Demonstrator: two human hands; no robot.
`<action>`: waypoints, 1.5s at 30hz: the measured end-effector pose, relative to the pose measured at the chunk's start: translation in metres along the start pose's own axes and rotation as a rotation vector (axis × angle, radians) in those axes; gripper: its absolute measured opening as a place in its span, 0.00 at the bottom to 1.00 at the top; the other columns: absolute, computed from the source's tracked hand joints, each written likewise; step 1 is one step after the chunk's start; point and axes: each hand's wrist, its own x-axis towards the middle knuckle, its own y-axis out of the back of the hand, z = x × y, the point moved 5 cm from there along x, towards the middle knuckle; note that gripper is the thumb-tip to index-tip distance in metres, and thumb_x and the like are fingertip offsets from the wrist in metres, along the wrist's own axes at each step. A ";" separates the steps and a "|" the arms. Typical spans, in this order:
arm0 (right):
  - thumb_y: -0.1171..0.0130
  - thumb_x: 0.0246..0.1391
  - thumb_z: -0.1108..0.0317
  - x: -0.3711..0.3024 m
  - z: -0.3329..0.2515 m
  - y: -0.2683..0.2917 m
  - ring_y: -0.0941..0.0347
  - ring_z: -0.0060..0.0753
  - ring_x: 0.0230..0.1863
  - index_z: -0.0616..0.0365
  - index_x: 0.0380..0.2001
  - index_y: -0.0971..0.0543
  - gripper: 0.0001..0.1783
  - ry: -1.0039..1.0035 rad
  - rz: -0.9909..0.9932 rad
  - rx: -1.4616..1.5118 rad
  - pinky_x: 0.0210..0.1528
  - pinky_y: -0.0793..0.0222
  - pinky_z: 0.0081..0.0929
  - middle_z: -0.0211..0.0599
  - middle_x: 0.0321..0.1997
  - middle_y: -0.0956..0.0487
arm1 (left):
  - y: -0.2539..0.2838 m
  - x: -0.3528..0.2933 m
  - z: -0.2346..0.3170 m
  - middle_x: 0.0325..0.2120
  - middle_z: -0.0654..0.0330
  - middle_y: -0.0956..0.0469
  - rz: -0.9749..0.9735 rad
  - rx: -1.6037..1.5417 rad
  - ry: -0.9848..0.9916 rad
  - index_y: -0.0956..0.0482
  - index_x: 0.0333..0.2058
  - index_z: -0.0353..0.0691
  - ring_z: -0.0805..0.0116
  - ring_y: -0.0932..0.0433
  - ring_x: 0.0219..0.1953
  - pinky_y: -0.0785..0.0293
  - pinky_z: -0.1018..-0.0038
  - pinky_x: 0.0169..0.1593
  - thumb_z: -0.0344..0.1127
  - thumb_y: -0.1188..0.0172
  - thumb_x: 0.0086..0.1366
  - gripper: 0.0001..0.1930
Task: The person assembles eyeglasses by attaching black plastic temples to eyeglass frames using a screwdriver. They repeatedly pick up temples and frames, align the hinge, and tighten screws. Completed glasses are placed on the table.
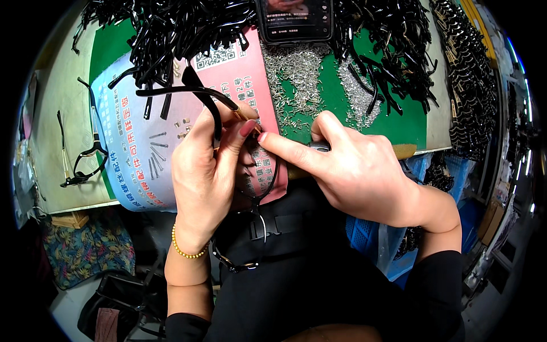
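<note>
My left hand point(203, 159), a yellow beaded bracelet at its wrist, is closed on a pair of black eyeglasses point(182, 90) with gold-coloured metal near the hinge. One dark temple juts up and left past the fingers; part of the rim hangs below the thumb, largely hidden. My right hand point(364, 171) reaches in from the right, its index fingertip touching the hinge area beside my left thumb. Its other fingers curl around a dark, rounded object, mostly hidden, whose kind I cannot make out. A blue and pink printed sheet point(122, 114) lies under the work, with several small screws on it.
Heaps of black temples point(393, 51) cover the back of the green mat point(407, 128). Small silver screws point(299, 74) lie in piles below a phone point(295, 23). Another eyeglass frame point(85, 162) rests at the left. Rows of eyeglass parts point(470, 97) line the right edge.
</note>
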 end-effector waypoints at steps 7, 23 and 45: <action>0.39 0.49 0.66 0.001 -0.009 0.001 0.30 0.26 0.23 0.35 0.59 0.21 0.30 0.110 0.131 -0.328 0.20 0.29 0.24 0.30 0.31 0.32 | -0.003 0.000 0.001 0.32 0.61 0.20 -0.011 0.137 -0.100 0.23 0.43 0.34 0.76 0.24 0.22 0.26 0.78 0.28 0.20 0.42 0.69 0.06; 0.38 0.54 0.55 0.010 0.000 -0.005 0.31 0.25 0.20 0.51 0.55 0.23 0.26 0.208 0.234 -0.296 0.18 0.31 0.21 0.31 0.33 0.29 | -0.004 -0.002 0.004 0.34 0.60 0.19 -0.003 0.202 -0.119 0.25 0.45 0.31 0.75 0.20 0.25 0.23 0.78 0.31 0.19 0.47 0.71 0.07; 0.39 0.59 0.67 -0.034 0.028 0.003 0.28 0.34 0.23 0.35 0.60 0.23 0.25 -0.095 0.022 -0.055 0.20 0.33 0.29 0.36 0.34 0.32 | 0.052 -0.005 0.005 0.37 0.59 0.28 0.435 -0.249 -0.181 0.29 0.54 0.34 0.79 0.34 0.28 0.29 0.78 0.30 0.35 0.57 0.80 0.13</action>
